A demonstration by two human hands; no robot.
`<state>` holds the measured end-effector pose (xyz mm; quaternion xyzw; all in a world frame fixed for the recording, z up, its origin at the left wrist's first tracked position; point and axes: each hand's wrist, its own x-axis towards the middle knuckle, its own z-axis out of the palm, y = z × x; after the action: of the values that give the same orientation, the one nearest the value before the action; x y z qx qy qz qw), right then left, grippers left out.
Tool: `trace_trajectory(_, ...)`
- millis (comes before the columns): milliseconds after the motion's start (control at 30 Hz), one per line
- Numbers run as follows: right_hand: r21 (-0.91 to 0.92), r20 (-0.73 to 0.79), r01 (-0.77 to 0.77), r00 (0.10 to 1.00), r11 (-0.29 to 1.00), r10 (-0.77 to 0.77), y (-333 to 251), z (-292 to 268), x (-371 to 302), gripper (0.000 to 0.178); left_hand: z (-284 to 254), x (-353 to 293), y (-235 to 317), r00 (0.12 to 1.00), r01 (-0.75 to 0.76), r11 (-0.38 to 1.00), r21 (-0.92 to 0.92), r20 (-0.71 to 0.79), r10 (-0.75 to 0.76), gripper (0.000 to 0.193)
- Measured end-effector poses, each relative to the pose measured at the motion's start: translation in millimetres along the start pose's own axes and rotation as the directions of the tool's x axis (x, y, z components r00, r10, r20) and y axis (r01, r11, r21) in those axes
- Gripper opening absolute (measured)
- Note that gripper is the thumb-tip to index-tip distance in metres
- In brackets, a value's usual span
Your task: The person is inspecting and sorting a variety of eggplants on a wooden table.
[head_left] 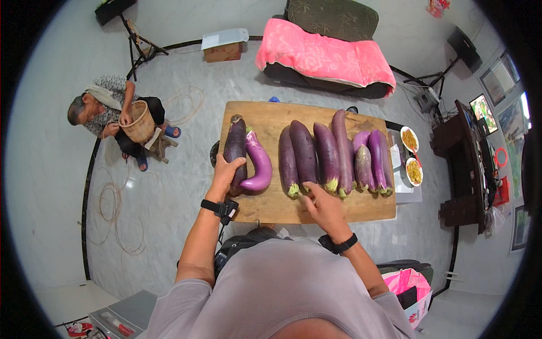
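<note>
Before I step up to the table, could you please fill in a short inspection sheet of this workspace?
Surface: wooden table, bearing eggplants.
Job's things: a dark eggplant and a curved purple eggplant at left; a row of eggplants at right.
Clutter: two bowls of food just beyond the table's right side.
Hands: left hand on the dark eggplant; right hand at the row's near stem ends, contact unclear.
Cables: thin coiled strands on the floor at left; whether cable, I cannot tell.
Surroundings: seated person with a woven basket at left; pink-covered couch beyond the table.
</note>
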<state>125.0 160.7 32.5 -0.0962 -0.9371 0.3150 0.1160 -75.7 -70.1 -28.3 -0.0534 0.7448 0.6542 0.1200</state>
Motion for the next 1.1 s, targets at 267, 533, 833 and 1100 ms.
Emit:
trace_trajectory(267,0.006,0.19,0.417,0.892,0.909,-0.41,-37.9,62.8,56.1,0.04,8.6,-8.0,1.7,1.0,0.003,0.982,-0.188,0.011,-0.001,0.033)
trace_trajectory(533,0.076,0.267,0.421,0.865,0.904,-0.425,-39.4,81.0,69.9,0.039,-4.1,-13.0,-3.1,1.0,-0.026,0.989,-0.147,0.006,0.028,0.058)
trace_trajectory(833,0.772,0.478,-0.45,0.876,0.448,0.056,-73.2,6.4,107.4,0.028,-18.3,-13.2,1.7,0.999,-0.04,0.996,-0.076,0.017,0.041,0.066)
trace_trajectory(1100,0.772,0.549,-0.628,0.734,0.093,0.4,-69.3,20.2,136.7,0.03,-7.4,-22.8,4.1,0.984,-0.003,1.0,-0.022,0.179,0.007,0.064)
